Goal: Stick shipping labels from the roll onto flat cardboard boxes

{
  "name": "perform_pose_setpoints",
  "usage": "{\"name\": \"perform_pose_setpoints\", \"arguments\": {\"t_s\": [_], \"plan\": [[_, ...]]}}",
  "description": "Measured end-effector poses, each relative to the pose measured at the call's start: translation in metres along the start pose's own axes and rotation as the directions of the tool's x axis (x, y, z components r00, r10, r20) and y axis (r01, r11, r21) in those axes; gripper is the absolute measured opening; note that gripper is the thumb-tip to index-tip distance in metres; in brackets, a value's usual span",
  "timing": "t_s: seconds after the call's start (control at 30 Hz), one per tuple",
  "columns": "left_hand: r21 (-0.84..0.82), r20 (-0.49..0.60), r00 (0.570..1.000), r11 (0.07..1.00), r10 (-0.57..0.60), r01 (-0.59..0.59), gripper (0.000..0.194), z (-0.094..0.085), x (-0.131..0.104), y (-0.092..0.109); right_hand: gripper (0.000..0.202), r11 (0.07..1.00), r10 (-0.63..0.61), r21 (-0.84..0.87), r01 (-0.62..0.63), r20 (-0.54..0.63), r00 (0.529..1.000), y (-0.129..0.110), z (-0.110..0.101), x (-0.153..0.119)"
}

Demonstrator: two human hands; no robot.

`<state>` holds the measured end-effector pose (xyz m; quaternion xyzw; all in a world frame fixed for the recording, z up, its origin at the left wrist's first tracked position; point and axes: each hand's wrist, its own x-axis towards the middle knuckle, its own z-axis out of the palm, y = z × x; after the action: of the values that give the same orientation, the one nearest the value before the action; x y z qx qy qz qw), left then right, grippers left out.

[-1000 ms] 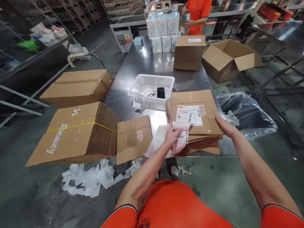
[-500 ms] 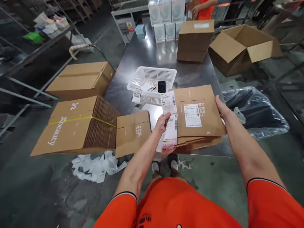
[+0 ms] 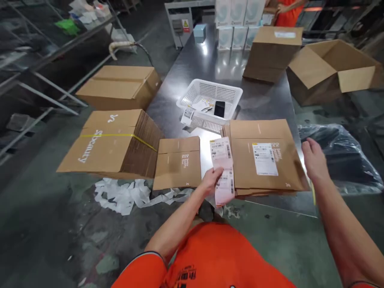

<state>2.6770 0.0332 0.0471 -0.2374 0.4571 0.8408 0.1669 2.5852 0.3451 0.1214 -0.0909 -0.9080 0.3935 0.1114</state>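
My left hand [image 3: 212, 179] is closed on a strip of printed shipping labels [image 3: 222, 154], which hangs beside the left edge of a pile of flat cartons. On the top flat carton [image 3: 244, 160] lies a white label [image 3: 265, 159], stuck next to the printed words. Just off that pile's right edge is my right hand [image 3: 315, 160], its fingers partly curled. A thin pale-yellow strip [image 3: 313, 194] shows below this hand and seems to be held in it. Left of the labels lies another flat carton [image 3: 178, 164] on the table's front edge.
A white plastic basket [image 3: 210, 86] with papers and a phone [image 3: 219, 109] stands on the metal table [image 3: 180, 76]. Strapped flat cartons [image 3: 108, 140] are at left. Farther back are white boxes [image 3: 238, 38], a brown carton pile [image 3: 264, 56] and a co-worker's orange sleeve [image 3: 289, 16].
My right hand has moved off the top carton's right edge, outward to the right. The label strip in my left hand now hangs more clear of the carton. The view has shifted.
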Motion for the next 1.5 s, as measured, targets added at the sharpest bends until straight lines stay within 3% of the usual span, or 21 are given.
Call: {"name": "perform_pose_setpoints", "arguments": {"t_s": [0.07,0.1,0.13,0.2,0.23,0.27,0.37,0.43,0.5,0.6,0.73,0.83,0.9,1.03,1.17,1.23,1.3,1.33,1.43,1.47,1.5], "plan": [[0.132,-0.031,0.999,0.991,0.02,-0.015,0.045,-0.021,-0.023,0.0,0.057,0.975,-0.177,0.156,0.158,0.12,0.977,-0.05,0.017,-0.012],[0.183,-0.039,0.999,0.983,0.03,-0.023,0.044,-0.031,-0.036,-0.002,0.063,0.944,-0.283,0.244,0.223,0.25,0.926,-0.076,0.031,-0.021],[0.219,-0.041,0.999,0.975,0.034,-0.024,0.044,-0.042,-0.049,-0.005,0.067,0.912,-0.379,0.318,0.26,0.406,0.831,-0.1,0.048,-0.033],[0.246,-0.045,0.999,0.969,0.011,0.0,0.042,-0.062,-0.072,-0.009,0.063,0.886,-0.462,0.372,0.276,0.677,0.573,-0.14,0.088,-0.058],[0.241,-0.05,0.999,0.97,-0.003,0.015,0.041,-0.072,-0.081,-0.011,0.053,0.887,-0.46,0.366,0.282,0.757,0.463,-0.154,0.109,-0.071],[0.23,-0.051,0.999,0.973,-0.005,0.017,0.04,-0.082,-0.09,-0.01,0.042,0.891,-0.444,0.352,0.285,0.805,0.393,-0.163,0.129,-0.083],[0.125,-0.062,0.989,0.984,0.136,-0.127,0.047,-0.11,-0.108,0.003,0.037,0.917,-0.38,0.308,0.254,0.868,0.319,-0.176,0.178,-0.115],[0.06,-0.137,0.95,0.96,0.281,-0.275,0.057,-0.127,-0.113,0.019,0.042,0.925,-0.361,0.311,0.217,0.896,0.259,-0.181,0.201,-0.136],[0.078,-0.26,0.91,0.946,0.323,-0.313,0.042,-0.143,-0.113,0.034,0.046,0.919,-0.368,0.321,0.228,0.907,0.206,-0.188,0.217,-0.156],[0.185,-0.381,0.877,0.954,0.291,-0.236,0.03,-0.166,-0.104,0.038,0.04,0.886,-0.423,0.337,0.318,0.868,0.261,-0.193,0.24,-0.178],[0.184,-0.437,0.883,0.978,0.172,-0.1,0.035,-0.206,-0.091,0.011,0.026,0.831,-0.48,0.318,0.456,0.824,0.302,-0.186,0.289,-0.174],[0.117,-0.423,0.904,0.993,0.06,-0.011,0.034,-0.236,-0.087,-0.016,0.026,0.788,-0.5,0.161,0.594,0.731,0.465,-0.185,0.338,-0.143],[0.089,-0.41,0.912,0.995,0.0,0.04,0.037,-0.25,-0.088,-0.032,0.025,0.757,-0.51,0.06,0.651,0.677,0.531,-0.189,0.369,-0.119],[0.087,-0.384,0.92,0.989,-0.077,0.119,0.037,-0.267,-0.105,-0.058,0.02,0.712,-0.512,0.002,0.702,0.686,0.517,-0.193,0.4,-0.094],[0.123,-0.358,0.931,0.984,-0.078,0.129,0.033,-0.282,-0.133,-0.061,0.043,0.697,-0.512,-0.068,0.714,0.649,0.562,-0.187,0.405,-0.105],[0.206,-0.417,0.907,0.978,0.052,0.039,0.03,-0.291,-0.135,-0.044,0.049,0.682,-0.523,-0.067,0.729,0.652,0.549,-0.185,0.408,-0.123],[0.306,-0.473,0.856,0.95,0.209,-0.063,0.027,-0.3,-0.123,-0.018,0.053,0.644,-0.548,-0.058,0.763,0.661,0.513,-0.183,0.41,-0.146],[0.339,-0.478,0.836,0.935,0.27,-0.108,0.027,-0.304,-0.113,-0.004,0.056,0.604,-0.577,-0.025,0.797,0.676,0.458,-0.181,0.408,-0.159],[0.402,-0.393,0.835,0.889,0.385,-0.221,0.03,-0.308,-0.082,0.026,0.054,0.432,-0.666,0.215,0.876,0.731,0.149,-0.166,0.39,-0.184],[0.431,-0.362,0.841,0.872,0.403,-0.232,0.03,-0.308,-0.075,0.031,0.05,0.436,-0.673,0.234,0.869,0.726,0.142,-0.158,0.379,-0.186],[0.47,-0.341,0.846,0.854,0.41,-0.224,0.029,-0.307,-0.071,0.032,0.047,0.504,-0.658,0.165,0.848,0.709,0.253,-0.149,0.368,-0.184]]}}
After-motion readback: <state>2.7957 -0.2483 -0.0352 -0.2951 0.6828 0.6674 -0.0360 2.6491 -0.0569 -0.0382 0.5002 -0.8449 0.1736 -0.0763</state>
